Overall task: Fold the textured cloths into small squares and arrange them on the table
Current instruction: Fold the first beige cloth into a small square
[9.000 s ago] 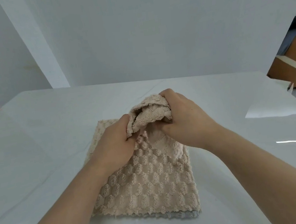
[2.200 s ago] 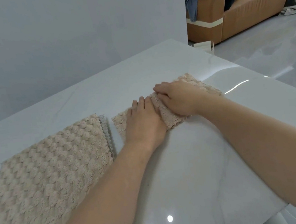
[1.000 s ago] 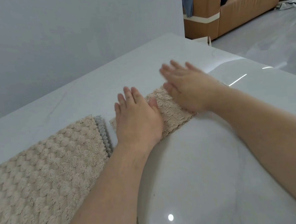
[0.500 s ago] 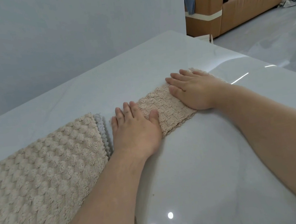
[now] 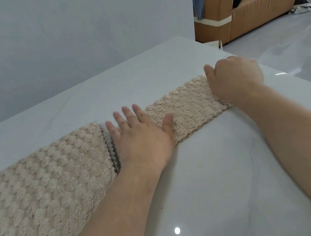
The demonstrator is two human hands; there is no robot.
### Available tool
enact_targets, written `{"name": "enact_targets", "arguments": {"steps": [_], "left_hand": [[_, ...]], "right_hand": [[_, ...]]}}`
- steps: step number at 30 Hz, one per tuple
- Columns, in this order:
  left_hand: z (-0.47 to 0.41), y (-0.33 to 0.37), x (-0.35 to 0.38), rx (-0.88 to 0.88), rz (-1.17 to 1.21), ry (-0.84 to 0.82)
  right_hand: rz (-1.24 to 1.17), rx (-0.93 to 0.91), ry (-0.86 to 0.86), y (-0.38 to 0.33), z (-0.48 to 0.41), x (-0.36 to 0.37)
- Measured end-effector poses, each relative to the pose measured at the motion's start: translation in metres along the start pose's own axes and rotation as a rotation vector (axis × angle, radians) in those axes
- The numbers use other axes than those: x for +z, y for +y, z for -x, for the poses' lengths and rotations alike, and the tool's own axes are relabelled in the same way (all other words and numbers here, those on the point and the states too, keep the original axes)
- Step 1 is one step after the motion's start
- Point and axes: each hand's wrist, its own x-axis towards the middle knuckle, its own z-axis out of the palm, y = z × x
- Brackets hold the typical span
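Note:
A beige textured cloth [image 5: 185, 112], folded into a narrow strip, lies across the middle of the white table [image 5: 208, 180]. My left hand [image 5: 141, 137] rests flat on the strip's left end with straight, spread fingers. My right hand [image 5: 234, 79] has its fingers curled around the strip's right end and grips it. To the left lies a stack of larger beige bubble-textured cloths [image 5: 44, 182], with a grey cloth edge [image 5: 111, 149] showing under its right side, next to my left hand.
The table's right edge runs close behind my right hand, with glossy floor [image 5: 289, 44] beyond. A brown sofa [image 5: 254, 5] piled with clothes and cables stands far right. A grey wall [image 5: 81, 38] rises behind the table.
My right hand slid to the strip's right end and curled its fingers around it; half a second ago it lay flat. The strip is stretched longer. My left hand stayed pressed on the left end.

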Motion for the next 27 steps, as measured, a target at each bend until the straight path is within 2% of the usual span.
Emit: {"name": "enact_targets", "arguments": {"steps": [2,6,11,17,27], "left_hand": [[0.000,0.005,-0.002,0.092,0.038,0.056],[-0.006,0.009,0.001,0.263,0.094,0.085],[-0.023,0.003,0.003,0.379,0.167,0.081],[-0.030,0.002,0.010,0.392,0.121,-0.019],[-0.022,0.006,0.010,0.382,0.106,-0.056]], "right_hand": [[0.029,0.013,0.019,0.001,0.000,-0.001],[0.011,0.093,-0.079,0.000,0.004,0.000],[-0.069,0.136,-0.182,-0.003,0.006,0.003],[-0.129,0.074,-0.216,-0.009,0.010,0.002],[-0.400,0.022,-0.121,-0.003,0.008,-0.025]]}}
